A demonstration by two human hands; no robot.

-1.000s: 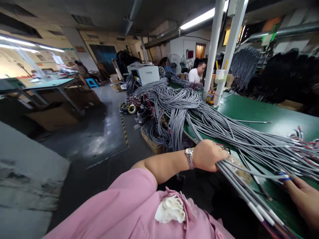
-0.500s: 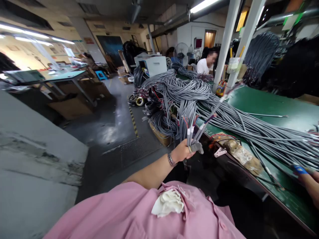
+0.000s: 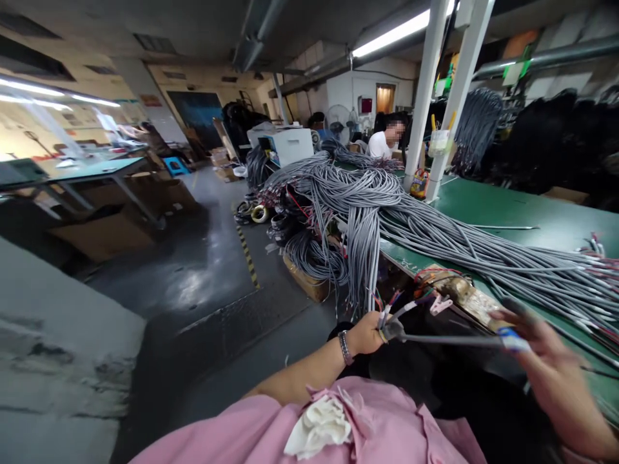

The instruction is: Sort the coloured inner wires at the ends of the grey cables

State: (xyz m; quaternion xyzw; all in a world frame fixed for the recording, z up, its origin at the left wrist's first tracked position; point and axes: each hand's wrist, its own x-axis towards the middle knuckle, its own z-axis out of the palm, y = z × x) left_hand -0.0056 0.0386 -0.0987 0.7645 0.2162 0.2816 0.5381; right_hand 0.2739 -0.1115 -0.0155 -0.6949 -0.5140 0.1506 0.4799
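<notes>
While the big cable pile (image 3: 435,238) lies spread over the green bench (image 3: 507,209), a small cable bunch (image 3: 449,338) is held off its near edge, stretched between both hands. Left hand (image 3: 367,334): fingers clamped on the stripped end, coloured wires (image 3: 394,303) fanning out just above the fist. Right hand (image 3: 546,361): blurred, fingers closed on the bunch, blue tape (image 3: 512,338) seen on one finger. A brown taped block (image 3: 464,293) with a pink clip (image 3: 441,304) sits on the bench edge, just beyond the bunch. A co-worker (image 3: 384,138) is seated at the far end.
</notes>
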